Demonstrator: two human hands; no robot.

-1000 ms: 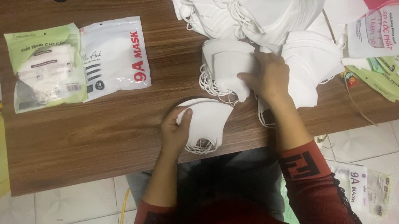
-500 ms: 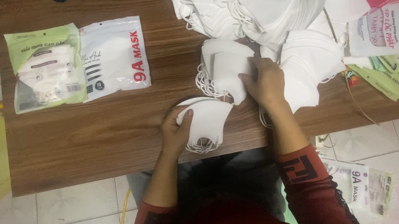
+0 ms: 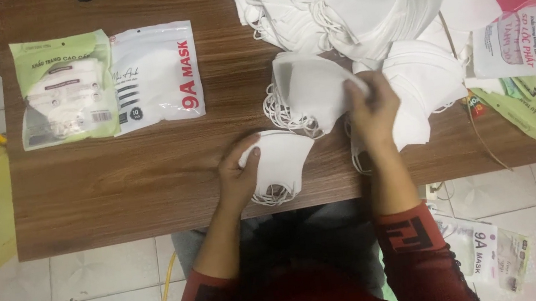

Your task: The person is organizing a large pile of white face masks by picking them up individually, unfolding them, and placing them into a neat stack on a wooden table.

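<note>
On the wooden table [image 3: 117, 181], left hand [image 3: 238, 174] grip holding small mask stack [image 3: 279, 162], right hand [image 3: 372, 106] grip pinching a mask [image 3: 311, 88], sealed mask packs [image 3: 109, 81] apart.

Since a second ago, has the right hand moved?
Yes. The right hand has pulled slightly nearer along the wooden table, gripping a white mask from the stack.

White folded masks [image 3: 282, 159] at table edge
</note>
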